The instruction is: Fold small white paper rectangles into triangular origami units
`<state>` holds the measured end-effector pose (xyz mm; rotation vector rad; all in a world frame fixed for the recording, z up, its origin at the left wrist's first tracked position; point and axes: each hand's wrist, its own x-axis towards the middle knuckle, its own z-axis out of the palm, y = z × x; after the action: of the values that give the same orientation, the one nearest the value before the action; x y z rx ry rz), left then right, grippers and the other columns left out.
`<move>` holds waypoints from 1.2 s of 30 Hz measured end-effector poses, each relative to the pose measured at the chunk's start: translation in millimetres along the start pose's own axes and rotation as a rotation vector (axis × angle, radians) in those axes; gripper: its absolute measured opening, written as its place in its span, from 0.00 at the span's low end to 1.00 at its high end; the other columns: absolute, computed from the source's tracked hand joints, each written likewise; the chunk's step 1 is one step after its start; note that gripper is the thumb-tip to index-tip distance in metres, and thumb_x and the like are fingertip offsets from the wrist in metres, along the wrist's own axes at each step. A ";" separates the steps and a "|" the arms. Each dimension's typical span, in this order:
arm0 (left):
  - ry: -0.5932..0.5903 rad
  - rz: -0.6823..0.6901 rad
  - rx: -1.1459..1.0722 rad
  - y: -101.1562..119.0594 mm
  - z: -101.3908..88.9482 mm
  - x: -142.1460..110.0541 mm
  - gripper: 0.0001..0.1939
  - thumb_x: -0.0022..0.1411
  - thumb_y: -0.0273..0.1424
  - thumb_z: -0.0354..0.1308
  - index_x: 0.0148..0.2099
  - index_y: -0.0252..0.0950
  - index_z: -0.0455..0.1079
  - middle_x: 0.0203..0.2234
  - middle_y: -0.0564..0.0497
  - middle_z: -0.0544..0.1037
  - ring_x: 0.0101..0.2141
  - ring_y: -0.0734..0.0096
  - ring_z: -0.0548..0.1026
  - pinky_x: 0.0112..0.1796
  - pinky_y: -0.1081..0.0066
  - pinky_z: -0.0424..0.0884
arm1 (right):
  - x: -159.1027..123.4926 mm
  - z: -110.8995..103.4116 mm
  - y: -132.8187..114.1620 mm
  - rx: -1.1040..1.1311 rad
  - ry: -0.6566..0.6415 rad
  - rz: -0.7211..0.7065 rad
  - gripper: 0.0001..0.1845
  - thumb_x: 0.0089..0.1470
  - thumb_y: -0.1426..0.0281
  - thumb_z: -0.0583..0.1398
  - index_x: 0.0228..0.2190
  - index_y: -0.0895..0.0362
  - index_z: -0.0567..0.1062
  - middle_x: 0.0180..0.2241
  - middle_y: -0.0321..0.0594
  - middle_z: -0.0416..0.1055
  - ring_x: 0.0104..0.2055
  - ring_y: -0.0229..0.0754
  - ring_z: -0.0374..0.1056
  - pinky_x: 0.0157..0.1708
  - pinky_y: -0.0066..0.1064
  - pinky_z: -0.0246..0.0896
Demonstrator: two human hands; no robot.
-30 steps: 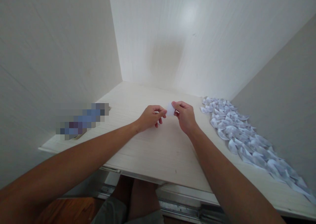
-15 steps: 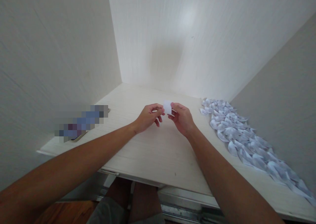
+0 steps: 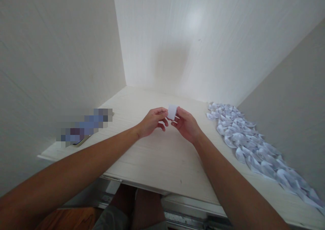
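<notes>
Nearest, the person's legs (image 3: pixel 148 208) extend under the front edge of a pale tabletop (image 3: pixel 157 162). Above it, the left hand (image 3: pixel 152 122) and right hand (image 3: pixel 187 123) hold a small white piece (image 3: pixel 172 112) between them — the fingers pinch it at opposite sides. A heap of curled white pieces (image 3: pixel 240 135) runs along the right toward the back wall (image 3: pixel 162 23).

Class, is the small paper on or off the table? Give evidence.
Off: left hand and right hand hold the paper by its sides, above the table.
</notes>
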<state>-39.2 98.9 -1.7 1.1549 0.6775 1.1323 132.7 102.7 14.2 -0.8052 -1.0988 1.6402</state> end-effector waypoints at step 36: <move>-0.118 -0.024 -0.031 3.6 -0.5 -1.9 0.24 0.55 0.48 0.71 0.37 0.37 0.65 0.31 0.52 0.74 0.26 0.72 0.75 0.21 0.74 0.72 | -2.6 7.9 -2.4 -0.023 -0.014 -0.067 0.20 0.46 0.51 0.70 0.26 0.54 0.75 0.24 0.32 0.70 0.25 0.36 0.64 0.28 0.31 0.60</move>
<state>-41.5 97.3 1.3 1.1742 0.5797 1.0429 127.4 98.3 19.4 -0.7652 -1.1446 1.5814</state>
